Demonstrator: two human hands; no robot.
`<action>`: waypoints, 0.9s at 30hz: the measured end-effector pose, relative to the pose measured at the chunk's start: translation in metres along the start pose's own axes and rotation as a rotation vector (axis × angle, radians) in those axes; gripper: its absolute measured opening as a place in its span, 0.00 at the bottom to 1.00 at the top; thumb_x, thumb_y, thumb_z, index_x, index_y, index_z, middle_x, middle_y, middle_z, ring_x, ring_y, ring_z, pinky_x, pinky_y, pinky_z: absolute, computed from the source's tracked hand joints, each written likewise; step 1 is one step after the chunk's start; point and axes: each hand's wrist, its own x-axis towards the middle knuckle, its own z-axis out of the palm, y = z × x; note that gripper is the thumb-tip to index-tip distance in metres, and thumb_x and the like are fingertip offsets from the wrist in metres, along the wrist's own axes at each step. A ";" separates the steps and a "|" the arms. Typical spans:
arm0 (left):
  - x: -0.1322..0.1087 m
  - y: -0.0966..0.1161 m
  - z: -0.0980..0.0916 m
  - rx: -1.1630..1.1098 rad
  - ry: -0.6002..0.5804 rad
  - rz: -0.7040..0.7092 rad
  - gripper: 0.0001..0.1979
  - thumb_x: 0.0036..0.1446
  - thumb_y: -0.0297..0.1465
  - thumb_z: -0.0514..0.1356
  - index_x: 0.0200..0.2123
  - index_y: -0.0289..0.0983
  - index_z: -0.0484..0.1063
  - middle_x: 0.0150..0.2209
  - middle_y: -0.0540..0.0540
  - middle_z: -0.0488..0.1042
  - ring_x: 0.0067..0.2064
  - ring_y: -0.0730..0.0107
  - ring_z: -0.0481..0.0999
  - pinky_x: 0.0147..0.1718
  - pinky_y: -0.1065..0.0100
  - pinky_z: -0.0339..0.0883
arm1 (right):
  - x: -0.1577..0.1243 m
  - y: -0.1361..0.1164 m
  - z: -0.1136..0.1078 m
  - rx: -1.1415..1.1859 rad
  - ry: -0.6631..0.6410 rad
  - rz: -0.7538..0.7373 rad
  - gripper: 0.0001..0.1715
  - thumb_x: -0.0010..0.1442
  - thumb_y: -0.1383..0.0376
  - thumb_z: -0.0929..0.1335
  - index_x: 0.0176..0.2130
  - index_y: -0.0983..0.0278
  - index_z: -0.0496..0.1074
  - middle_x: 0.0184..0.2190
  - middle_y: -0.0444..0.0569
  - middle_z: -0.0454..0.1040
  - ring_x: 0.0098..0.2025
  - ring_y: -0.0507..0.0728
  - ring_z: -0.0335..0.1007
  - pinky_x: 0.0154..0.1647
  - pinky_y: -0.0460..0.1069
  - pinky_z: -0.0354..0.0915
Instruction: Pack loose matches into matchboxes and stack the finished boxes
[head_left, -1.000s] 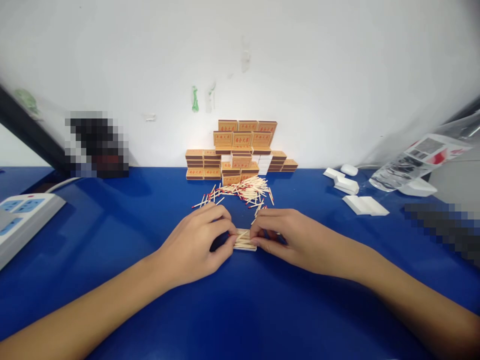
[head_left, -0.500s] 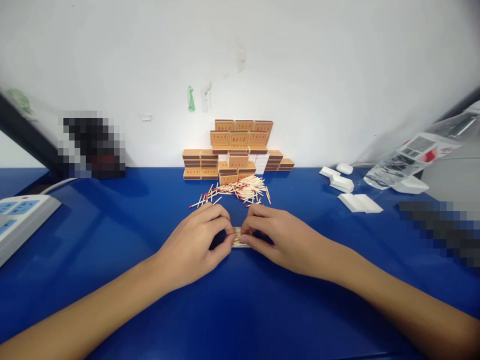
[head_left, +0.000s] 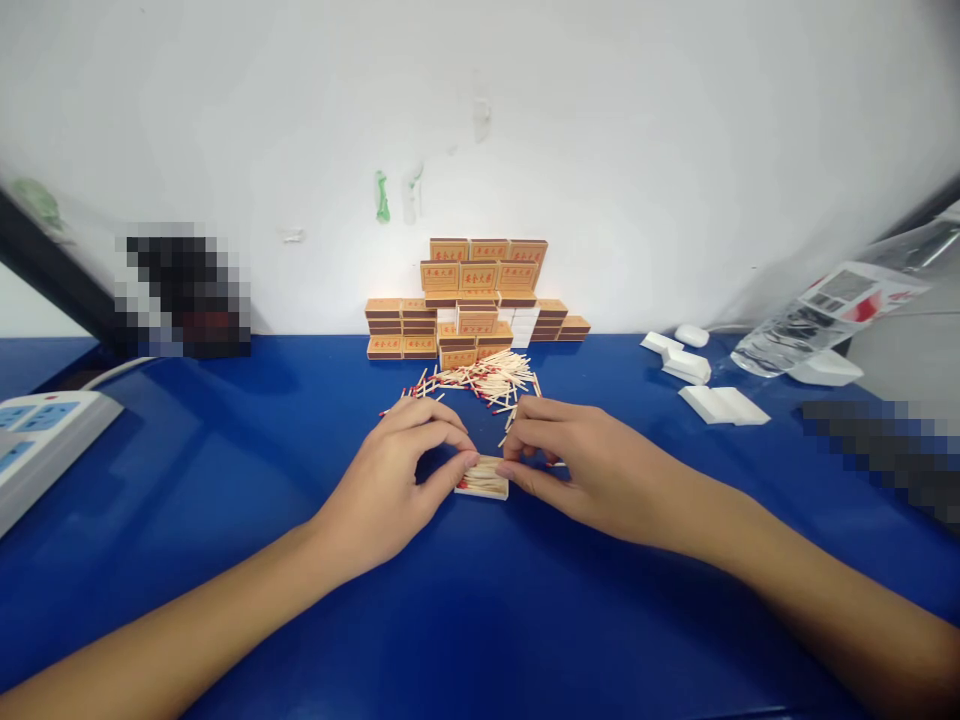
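Note:
A small white matchbox tray (head_left: 487, 493) sits on the blue tabletop between my hands, with wooden matches (head_left: 484, 474) lying lengthwise in it; red heads show at its left end. My left hand (head_left: 409, 465) is closed, thumb and forefinger pinching the tray's upper left side. The closed fingertips of my right hand (head_left: 577, 460) are at the tray's upper right corner, and the hand covers that end partly. A single match shows in the gap under the right fingers; I cannot tell whether it is held. Just beyond lies a loose heap of red-tipped matches (head_left: 495, 378).
Behind the heap, orange matchboxes (head_left: 478, 277) are stacked against the white wall. White folded pieces (head_left: 724, 405) and a clear plastic bottle (head_left: 795, 320) lie at the right. A power strip (head_left: 56, 440) lies at the left edge.
My right hand has shifted right and slightly up, from over the matches to the tray's right end. My left hand has moved slightly up. More of the tray and the red heads now show.

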 end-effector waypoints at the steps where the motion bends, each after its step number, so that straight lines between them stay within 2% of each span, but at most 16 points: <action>1: 0.000 -0.001 0.001 -0.011 -0.012 -0.008 0.05 0.70 0.30 0.64 0.39 0.42 0.80 0.45 0.49 0.79 0.49 0.64 0.78 0.55 0.55 0.66 | -0.001 0.001 -0.002 -0.008 0.001 -0.001 0.09 0.72 0.62 0.69 0.39 0.62 0.77 0.38 0.47 0.74 0.35 0.54 0.70 0.36 0.50 0.63; 4: -0.003 -0.004 0.003 -0.016 -0.034 0.003 0.04 0.68 0.32 0.65 0.40 0.42 0.81 0.47 0.47 0.79 0.51 0.61 0.78 0.53 0.56 0.69 | -0.001 0.004 -0.007 -0.007 0.008 -0.003 0.08 0.71 0.64 0.69 0.37 0.62 0.76 0.37 0.47 0.74 0.34 0.54 0.69 0.35 0.50 0.62; 7: -0.004 -0.005 0.002 0.020 -0.033 0.050 0.05 0.68 0.32 0.64 0.40 0.41 0.82 0.49 0.46 0.79 0.51 0.60 0.78 0.56 0.53 0.68 | 0.000 0.007 -0.008 0.032 0.022 -0.009 0.08 0.71 0.65 0.69 0.37 0.63 0.75 0.36 0.46 0.74 0.34 0.53 0.69 0.36 0.49 0.62; 12: -0.001 0.000 -0.004 0.054 -0.011 0.084 0.05 0.65 0.28 0.63 0.43 0.40 0.78 0.45 0.47 0.80 0.48 0.60 0.77 0.58 0.50 0.66 | 0.003 0.004 0.003 0.032 0.053 0.017 0.08 0.71 0.63 0.69 0.38 0.63 0.75 0.36 0.47 0.74 0.34 0.54 0.68 0.35 0.50 0.62; 16: -0.001 0.001 -0.005 0.021 -0.078 0.115 0.07 0.62 0.25 0.62 0.43 0.39 0.76 0.46 0.45 0.78 0.48 0.60 0.76 0.53 0.55 0.70 | 0.003 0.000 0.011 0.055 0.038 0.008 0.10 0.73 0.59 0.69 0.43 0.62 0.77 0.39 0.48 0.74 0.34 0.53 0.68 0.35 0.49 0.62; 18: -0.001 0.001 -0.005 0.013 -0.122 0.124 0.08 0.62 0.25 0.62 0.45 0.39 0.75 0.46 0.45 0.78 0.49 0.60 0.76 0.52 0.56 0.71 | 0.003 -0.001 0.011 0.088 0.014 -0.004 0.10 0.73 0.59 0.69 0.42 0.62 0.78 0.39 0.48 0.73 0.33 0.52 0.68 0.35 0.49 0.61; 27: -0.003 -0.001 -0.004 0.088 -0.194 0.116 0.13 0.65 0.33 0.63 0.52 0.39 0.74 0.45 0.42 0.80 0.48 0.55 0.77 0.50 0.51 0.73 | 0.003 0.001 0.010 0.069 -0.022 -0.002 0.07 0.72 0.64 0.70 0.40 0.63 0.77 0.38 0.47 0.73 0.32 0.51 0.67 0.34 0.48 0.61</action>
